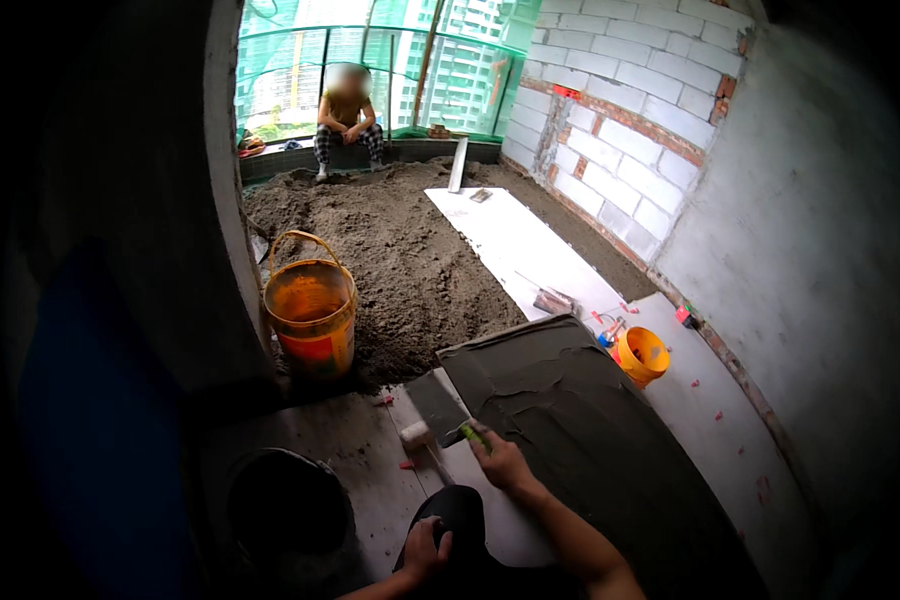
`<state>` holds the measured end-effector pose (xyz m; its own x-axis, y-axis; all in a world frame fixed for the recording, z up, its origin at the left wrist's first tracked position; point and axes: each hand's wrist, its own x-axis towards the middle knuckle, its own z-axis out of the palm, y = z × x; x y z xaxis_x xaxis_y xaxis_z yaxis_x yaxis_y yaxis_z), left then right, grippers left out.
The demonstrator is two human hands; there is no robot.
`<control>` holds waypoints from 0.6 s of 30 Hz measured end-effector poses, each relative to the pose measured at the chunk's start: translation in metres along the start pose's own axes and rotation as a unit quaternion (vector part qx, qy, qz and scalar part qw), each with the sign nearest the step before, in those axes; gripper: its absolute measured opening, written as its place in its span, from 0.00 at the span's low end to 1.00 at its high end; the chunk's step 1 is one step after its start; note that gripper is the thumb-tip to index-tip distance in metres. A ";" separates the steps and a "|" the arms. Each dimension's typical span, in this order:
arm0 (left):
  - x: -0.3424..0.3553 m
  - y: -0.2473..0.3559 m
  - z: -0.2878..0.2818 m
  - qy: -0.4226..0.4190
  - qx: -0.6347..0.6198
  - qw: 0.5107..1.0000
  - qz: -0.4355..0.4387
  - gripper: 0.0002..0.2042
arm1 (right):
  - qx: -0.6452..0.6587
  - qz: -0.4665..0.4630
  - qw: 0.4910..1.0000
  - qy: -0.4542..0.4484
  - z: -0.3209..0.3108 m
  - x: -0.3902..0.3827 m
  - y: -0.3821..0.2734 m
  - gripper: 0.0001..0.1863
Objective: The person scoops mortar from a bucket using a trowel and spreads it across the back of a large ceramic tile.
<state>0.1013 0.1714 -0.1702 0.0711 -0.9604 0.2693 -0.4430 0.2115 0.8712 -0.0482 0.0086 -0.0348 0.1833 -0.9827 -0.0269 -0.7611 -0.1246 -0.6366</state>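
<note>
My right hand [500, 462] is closed round the green handle of a trowel [436, 408]. Its flat grey blade lies by the left edge of a large tile [580, 400] coated with dark grey mortar, which shows ridges and smears. My left hand [425, 548] rests on my bent knee, its fingers loosely apart and holding nothing visible. Beside the trowel, a white-headed mallet [416, 435] lies on the pale laid tiles, its thin handle pointing toward my knee. A dark bucket [288, 505] stands to my left, its inside too dark to make out.
A yellow bucket [312, 325] stands by loose mortar [390, 255]. Pale tiles [520, 245] run along the right, with a small yellow bucket [642, 355] and red clips. Someone [346, 115] sits at the far edge before green netting. A dark pillar [120, 200] bounds the left.
</note>
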 end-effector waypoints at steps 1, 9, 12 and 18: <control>0.000 -0.002 0.000 -0.001 -0.006 1.000 -0.013 0.17 | 0.042 -0.024 0.999 0.005 0.007 -0.015 0.003 0.23; -0.002 0.001 -0.010 0.006 -0.017 0.999 -0.033 0.15 | 0.071 0.092 0.984 0.131 -0.035 -0.159 0.002 0.23; -0.001 0.000 -0.007 0.010 -0.008 1.000 -0.013 0.15 | 0.035 0.076 0.976 0.201 -0.034 -0.171 0.016 0.24; 0.001 0.000 0.000 -0.002 -0.029 0.999 -0.029 0.14 | 0.090 0.099 0.981 0.138 0.004 -0.159 0.006 0.26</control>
<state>0.1013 0.1709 -0.1698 0.0911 -0.9722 0.2158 -0.3862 0.1652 0.9075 -0.0800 0.1650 -0.0372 -0.1523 -0.9879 0.0306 -0.6380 0.0747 -0.7664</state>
